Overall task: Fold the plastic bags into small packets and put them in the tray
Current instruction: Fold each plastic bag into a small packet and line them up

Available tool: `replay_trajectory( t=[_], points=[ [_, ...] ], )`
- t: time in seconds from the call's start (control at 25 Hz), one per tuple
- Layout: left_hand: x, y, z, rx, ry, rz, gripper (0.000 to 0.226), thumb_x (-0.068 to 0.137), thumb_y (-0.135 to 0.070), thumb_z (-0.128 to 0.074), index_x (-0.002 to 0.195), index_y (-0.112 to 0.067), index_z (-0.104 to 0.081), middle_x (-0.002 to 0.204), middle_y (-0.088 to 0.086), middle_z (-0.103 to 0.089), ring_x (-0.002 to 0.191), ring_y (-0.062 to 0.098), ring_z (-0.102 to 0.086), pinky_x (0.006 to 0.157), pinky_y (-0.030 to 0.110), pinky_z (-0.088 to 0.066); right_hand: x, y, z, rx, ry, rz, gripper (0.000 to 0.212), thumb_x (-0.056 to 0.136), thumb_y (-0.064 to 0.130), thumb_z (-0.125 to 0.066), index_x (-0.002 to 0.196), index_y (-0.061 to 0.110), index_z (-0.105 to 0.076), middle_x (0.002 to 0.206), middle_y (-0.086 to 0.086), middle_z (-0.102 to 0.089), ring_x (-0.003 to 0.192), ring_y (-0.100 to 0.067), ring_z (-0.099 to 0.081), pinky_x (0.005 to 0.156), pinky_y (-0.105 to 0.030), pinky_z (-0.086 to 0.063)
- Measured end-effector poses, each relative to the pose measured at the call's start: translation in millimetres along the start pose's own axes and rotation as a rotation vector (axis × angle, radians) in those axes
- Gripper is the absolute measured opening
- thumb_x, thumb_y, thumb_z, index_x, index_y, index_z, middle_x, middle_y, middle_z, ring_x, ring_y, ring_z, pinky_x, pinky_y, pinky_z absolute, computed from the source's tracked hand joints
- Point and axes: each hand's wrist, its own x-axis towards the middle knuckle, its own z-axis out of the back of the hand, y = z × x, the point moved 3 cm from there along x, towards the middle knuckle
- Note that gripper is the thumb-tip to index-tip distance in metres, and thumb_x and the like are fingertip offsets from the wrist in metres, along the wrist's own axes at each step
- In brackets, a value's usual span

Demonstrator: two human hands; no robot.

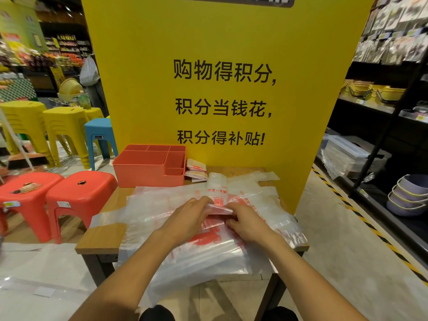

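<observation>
plastic bag [216, 189]: folded down to a long narrow strip, lying on top of the bag pile mid-table and running away toward the sign. Red print plus a QR-looking square on it; the near end is turned up into a fold.
left hand [187, 218]: fingers curved over the left side of that turned-up end, gripping it.
right hand [247, 224]: same deal on the right side, fingers curled in and pinching the fold. The fold sits between the two hands.
bag pile [208, 258]: loose clear bags with red print, spread flat over most of the table, hanging off the near and right edges.
table [102, 237]: small wooden one, bare wood showing mainly at the left.
tray [148, 173]: coral plastic organiser with several compartments, at the far left corner of the table.
folded packets [196, 170]: a few little ones stacked just right of the tray, up against its wall, on the table and not in the tray.
sign [208, 31]: big yellow board with black Chinese text, right behind the table.
stools [81, 193]: two red ones left of the table, a blue one and stacked yellow ones further back.
shelves [393, 107]: dark shop shelving on the right with purple basins, clear boxes and yellow baskets.
</observation>
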Motion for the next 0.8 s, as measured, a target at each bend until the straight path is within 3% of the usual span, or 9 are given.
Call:
replay_trajectory(
  t=[0.12, 0.2, 0.32, 0.48, 0.72, 0.8],
  points=[
    [1.8, -0.9, 3.9, -0.128, -0.017, 0.004, 0.027, 0.103, -0.057, -0.049, 0.126, -0.043, -0.049, 0.113, -0.011, -0.062, 0.099, 0.007, -0.060, 0.086, 0.034, -0.053, 2.3, -1.2, 3.1, -0.032, -0.138, 0.033, 0.020, 0.101, 0.017, -0.060, 0.113, 0.021, -0.076, 0.109, 0.004, -0.072, 0.097, -0.015, -0.065, 0.081, -0.027, -0.047],
    [3.6, 2.4, 0.8, -0.192, -0.006, 0.014, 0.031, 0.095, -0.049, -0.067, 0.121, -0.044, -0.051, 0.114, -0.012, -0.065, 0.098, 0.003, -0.062, 0.085, 0.035, -0.056, 3.5, -2.1, 2.5, 0.013, -0.159, 0.025, 0.021, 0.102, 0.022, -0.062, 0.119, 0.022, -0.074, 0.117, 0.006, -0.073, 0.104, -0.014, -0.067, 0.086, -0.025, -0.050],
    [7.0, 7.6, -4.5, -0.291, -0.059, 0.096, 0.036, 0.093, -0.026, -0.075, 0.114, -0.040, -0.048, 0.102, -0.007, -0.071, 0.087, 0.009, -0.068, 0.079, 0.045, -0.060, 6.2, -2.4, 2.2, 0.076, -0.220, -0.003, 0.025, 0.099, 0.023, -0.065, 0.123, 0.025, -0.069, 0.113, 0.009, -0.074, 0.100, -0.010, -0.068, 0.089, -0.031, -0.056],
    [14.1, 4.2, -7.9, -0.348, -0.095, 0.177, 0.045, 0.091, -0.019, -0.078, 0.122, -0.036, -0.050, 0.087, -0.004, -0.069, 0.078, 0.015, -0.069, 0.075, 0.049, -0.060, 14.1, -11.0, -1.7, 0.072, -0.273, -0.090, 0.014, 0.097, 0.026, -0.069, 0.110, 0.029, -0.063, 0.094, 0.009, -0.074, 0.087, -0.010, -0.069, 0.081, -0.038, -0.059],
    [21.5, 7.7, -10.2, -0.316, -0.143, 0.277, 0.027, 0.089, -0.033, -0.081, 0.108, -0.032, -0.061, 0.080, -0.005, -0.069, 0.070, 0.014, -0.069, 0.068, 0.044, -0.061, 20.7, -9.5, -5.4, 0.044, -0.277, -0.060, 0.013, 0.099, 0.026, -0.067, 0.108, 0.026, -0.075, 0.097, 0.014, -0.072, 0.086, -0.008, -0.066, 0.083, -0.032, -0.056],
    [23.5, 9.6, -8.2, -0.264, -0.193, 0.291, 0.014, 0.092, -0.037, -0.076, 0.092, -0.028, -0.065, 0.080, -0.007, -0.068, 0.070, 0.014, -0.068, 0.071, 0.043, -0.060, 25.6, -12.4, -7.2, 0.015, -0.271, -0.083, 0.013, 0.097, 0.031, -0.068, 0.101, 0.023, -0.077, 0.095, 0.010, -0.075, 0.086, -0.011, -0.067, 0.083, -0.039, -0.058]
  ],
)
